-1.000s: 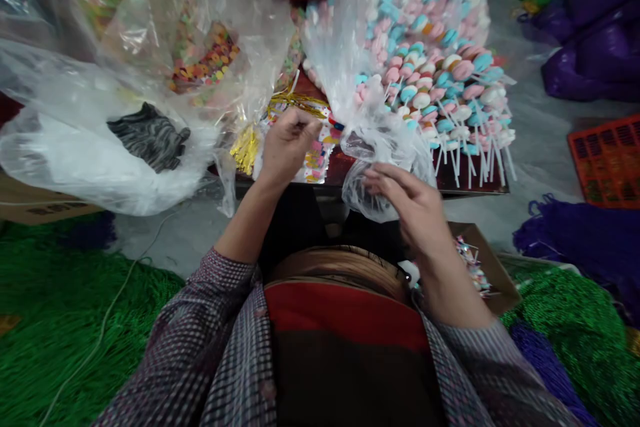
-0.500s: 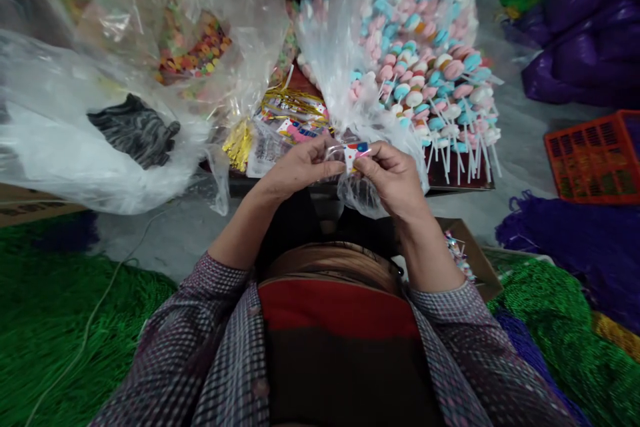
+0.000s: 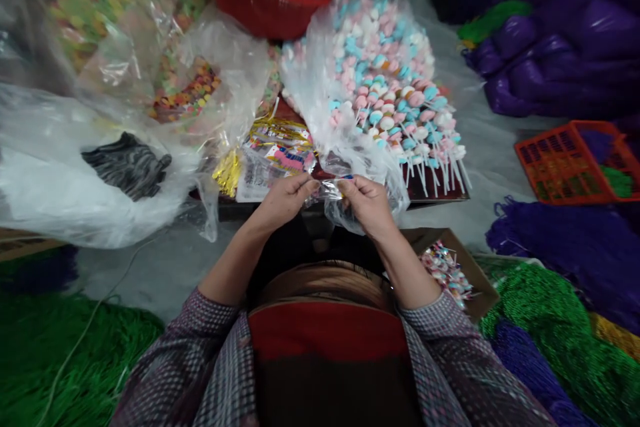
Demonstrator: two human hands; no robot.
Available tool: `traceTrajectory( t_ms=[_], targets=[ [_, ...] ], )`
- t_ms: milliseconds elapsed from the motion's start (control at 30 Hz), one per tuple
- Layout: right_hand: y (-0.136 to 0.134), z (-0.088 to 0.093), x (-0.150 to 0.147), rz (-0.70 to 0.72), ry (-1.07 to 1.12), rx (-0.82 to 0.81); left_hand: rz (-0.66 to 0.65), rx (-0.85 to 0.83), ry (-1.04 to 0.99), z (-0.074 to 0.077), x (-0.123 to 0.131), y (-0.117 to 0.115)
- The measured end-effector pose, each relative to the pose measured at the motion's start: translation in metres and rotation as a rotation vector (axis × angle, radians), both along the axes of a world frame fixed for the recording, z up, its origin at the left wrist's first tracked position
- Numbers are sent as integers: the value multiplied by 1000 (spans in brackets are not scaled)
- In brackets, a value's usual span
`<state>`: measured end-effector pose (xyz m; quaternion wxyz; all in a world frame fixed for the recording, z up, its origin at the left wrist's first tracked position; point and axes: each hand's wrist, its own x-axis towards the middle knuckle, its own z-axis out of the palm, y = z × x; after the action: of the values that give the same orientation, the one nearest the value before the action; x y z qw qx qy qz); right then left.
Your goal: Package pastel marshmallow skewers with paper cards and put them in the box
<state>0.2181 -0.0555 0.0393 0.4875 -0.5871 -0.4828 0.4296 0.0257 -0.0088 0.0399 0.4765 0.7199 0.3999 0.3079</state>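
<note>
A small clear plastic wrapper [image 3: 330,189] with a shiny, partly printed surface is stretched between my two hands above the table's front edge. Pinching its left end, my left hand [image 3: 289,199] has thumb and forefinger together. My right hand [image 3: 369,201] grips the opposite end, its fingers curled. What the wrapper contains, if anything, I cannot make out. Just beyond lie printed wrappers [image 3: 290,157] and gold twist ties [image 3: 228,173]. To the right, sticks of pink, blue and white marshmallows [image 3: 400,119] spill from a crumpled clear bag [image 3: 313,90].
Large clear bags of colourful sweets [image 3: 125,20] fill the table's left. A red basin [image 3: 265,3] stands at the back. Below my right forearm, a cardboard box [image 3: 483,287] holds wrapped sticks. An orange crate [image 3: 550,160] and green netting [image 3: 543,307] lie on the right.
The view has shifted, bringing more of the red basin and the box into sight. My hands are closer together, and the wrapper's coloured print is now mostly hidden.
</note>
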Motion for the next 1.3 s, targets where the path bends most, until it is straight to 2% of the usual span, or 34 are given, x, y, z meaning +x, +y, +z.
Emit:
traceTrajectory(
  t_ms=[100,233,367,467,533,600,667,733,833,933,1033,1167,1300],
  targets=[
    [0,1,1,31,27,-36,-32,-89,3,3,1,-1],
    [2,2,3,30,147,-40,-91,-168,-96,4,3,-1],
    [2,3,1,-6,28,-21,-5,-100,-67,1,4,1],
    [9,11,6,79,-162,18,67,15,48,-3,2,5],
    [21,22,19,126,-323,92,99,87,67,-6,0,9],
    [39,38,41,96,-552,235,143,154,61,-8,-2,12],
    [61,56,68,-27,-852,327,189,185,57,-9,-4,14],
    [81,74,94,-150,-1154,261,222,191,59,-11,-5,13],
    [102,89,119,-137,-1502,-23,239,220,54,-12,-3,10],
    [112,88,128,-86,-1623,-180,273,239,37,-16,-1,8],
    [113,80,131,-87,-1638,-214,323,213,23,-20,-2,8],
    [111,70,134,-133,-1611,-181,382,173,-13,-26,-4,9],
    [106,69,137,-264,-1523,-95,430,57,-165,-28,-3,10]
  ],
)
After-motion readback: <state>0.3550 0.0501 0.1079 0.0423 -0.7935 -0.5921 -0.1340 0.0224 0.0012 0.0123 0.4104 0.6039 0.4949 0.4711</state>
